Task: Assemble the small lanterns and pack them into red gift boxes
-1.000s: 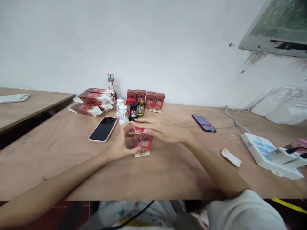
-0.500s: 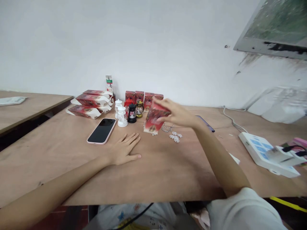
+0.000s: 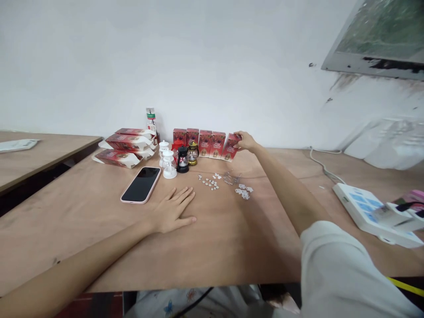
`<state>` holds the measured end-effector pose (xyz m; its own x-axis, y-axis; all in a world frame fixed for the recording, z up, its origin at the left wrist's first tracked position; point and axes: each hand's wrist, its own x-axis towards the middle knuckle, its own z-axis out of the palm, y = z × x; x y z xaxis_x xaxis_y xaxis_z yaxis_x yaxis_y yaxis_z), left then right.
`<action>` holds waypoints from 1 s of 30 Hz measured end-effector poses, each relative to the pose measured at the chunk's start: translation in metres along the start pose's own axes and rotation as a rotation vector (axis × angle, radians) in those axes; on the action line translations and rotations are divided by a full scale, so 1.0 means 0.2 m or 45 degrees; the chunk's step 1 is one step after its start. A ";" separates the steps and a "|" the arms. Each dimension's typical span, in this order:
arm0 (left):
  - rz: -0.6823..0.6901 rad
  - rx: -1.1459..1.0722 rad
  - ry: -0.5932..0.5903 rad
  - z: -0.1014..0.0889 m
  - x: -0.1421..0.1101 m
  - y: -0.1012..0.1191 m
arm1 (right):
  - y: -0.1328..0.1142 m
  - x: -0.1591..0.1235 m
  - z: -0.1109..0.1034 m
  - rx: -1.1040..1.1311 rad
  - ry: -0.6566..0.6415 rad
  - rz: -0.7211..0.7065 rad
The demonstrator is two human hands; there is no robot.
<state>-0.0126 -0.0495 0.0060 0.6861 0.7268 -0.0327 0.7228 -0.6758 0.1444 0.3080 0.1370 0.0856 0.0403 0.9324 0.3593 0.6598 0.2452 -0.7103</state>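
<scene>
My right hand (image 3: 245, 141) reaches to the back of the wooden table (image 3: 215, 238) and grips a small red box (image 3: 231, 147), tilted, at the right end of a row of red boxes (image 3: 198, 142) by the wall. My left hand (image 3: 174, 211) lies flat on the table, fingers spread, holding nothing. In front of the row stand small lanterns: two white (image 3: 168, 161), one black (image 3: 182, 159), one gold (image 3: 193, 152). Small white pieces (image 3: 209, 181) and a bit of wire (image 3: 231, 178) lie scattered between my hands.
A pink-cased phone (image 3: 141, 184) lies left of my left hand. Flattened red cartons (image 3: 126, 145) are stacked at the back left beside a bottle (image 3: 152, 119). A white device (image 3: 374, 214) and a cable (image 3: 323, 165) sit at the right. A second table (image 3: 39, 152) stands left.
My right hand lifted the red box from between both hands and carried it back to the right end of the row. My left hand let go and now lies flat.
</scene>
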 end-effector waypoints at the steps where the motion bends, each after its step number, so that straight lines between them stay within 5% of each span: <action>1: 0.003 -0.003 0.005 0.00 0.00 0.00 | 0.00 0.01 0.01 -0.010 0.034 -0.009; 6: 0.024 -0.014 0.026 0.01 0.02 0.00 | -0.13 -0.01 0.13 -0.095 0.286 -0.150; 8: 0.033 -0.011 0.021 0.01 0.04 0.01 | -0.25 -0.07 0.23 -0.215 0.319 -0.485; 12: 0.026 0.000 -0.016 0.00 0.08 0.03 | -0.52 -0.23 0.47 -0.496 -0.011 -1.239; 17: 0.050 0.012 0.025 0.01 0.09 0.02 | -0.70 -0.33 0.72 -0.946 -0.369 -1.715; 24: 0.063 0.003 0.048 0.03 0.09 0.00 | -0.72 -0.32 0.85 -1.146 -0.448 -1.748; 30: 0.059 -0.042 0.186 0.06 0.19 0.00 | -0.72 -0.36 0.72 -0.934 -0.398 -1.626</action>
<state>0.0138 -0.0235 -0.0068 0.6974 0.7068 0.1183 0.6861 -0.7062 0.1746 0.1020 0.0730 0.0744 -0.9300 0.2408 0.2778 0.3485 0.8178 0.4580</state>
